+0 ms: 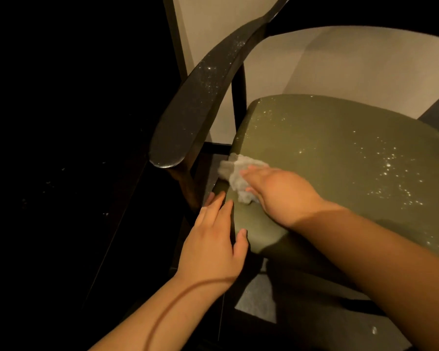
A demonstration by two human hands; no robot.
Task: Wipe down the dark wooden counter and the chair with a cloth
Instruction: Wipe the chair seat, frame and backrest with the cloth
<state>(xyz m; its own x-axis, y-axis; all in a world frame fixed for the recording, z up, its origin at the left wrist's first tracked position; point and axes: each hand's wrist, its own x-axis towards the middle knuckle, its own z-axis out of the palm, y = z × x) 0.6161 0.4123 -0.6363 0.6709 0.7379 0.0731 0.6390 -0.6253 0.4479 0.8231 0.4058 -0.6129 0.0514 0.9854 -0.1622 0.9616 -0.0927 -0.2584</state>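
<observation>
Cloth [235,173], pale and crumpled into a wad, sits on the near left corner of the chair seat [340,160], under the right hand [281,191]. That hand lies palm down on it and holds it bunched between the outstretched fingers and the thumb, pressing it onto the olive-green cushion; part of the wad sticks out past the fingertips toward the seat's left edge and part bulges out below the thumb. The left hand [213,239] is just beside it, nearer the camera, and holds nothing: its fingers are straight and relaxed and lie along the seat's left front edge, the thumb resting on top of the cushion. It is close to the cloth without touching it. Across the rest of the seat, mostly to the right and toward the back, many small pale specks are scattered. Left of the seat and above both hands, the dark wooden armrest [195,105] curves up and away into the back rail, its top also dusted with fine specks. Behind the chair stands a pale wall panel [205,34]. To the far left lies a very dark surface [61,148] with a few faint specks; what it is cannot be told.
</observation>
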